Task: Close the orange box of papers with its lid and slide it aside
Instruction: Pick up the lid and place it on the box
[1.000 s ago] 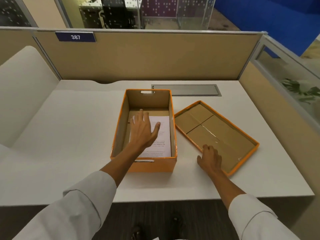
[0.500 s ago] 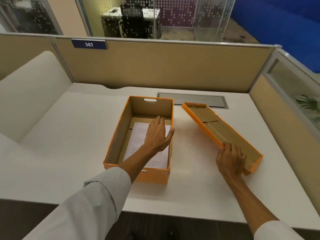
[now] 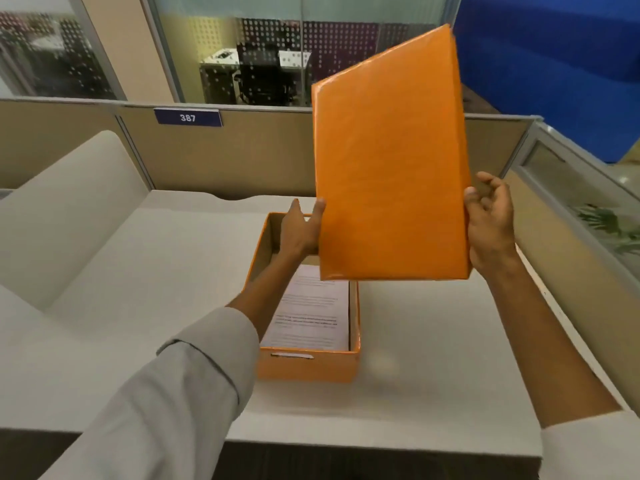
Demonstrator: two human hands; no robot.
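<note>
The orange lid [image 3: 391, 161] is up in the air in front of me, standing nearly on end with its orange top face toward me, above and right of the box. My left hand [image 3: 300, 230] presses on the lid's left edge and my right hand [image 3: 490, 223] grips its right edge. The open orange box [image 3: 308, 367] rests on the white desk below, with a stack of printed papers [image 3: 310, 310] lying inside. The lid and my left arm hide the box's far half.
The white desk [image 3: 433, 358] has a beige partition wall [image 3: 242, 150] along the back and another on the right [image 3: 568, 271]. A curved white divider [image 3: 62, 209] stands at the left. The desk's front edge runs just below the box.
The lid left the desk at the right, rose and turned over so its orange top faces me. My left hand came out of the box and took the lid's left edge.
</note>
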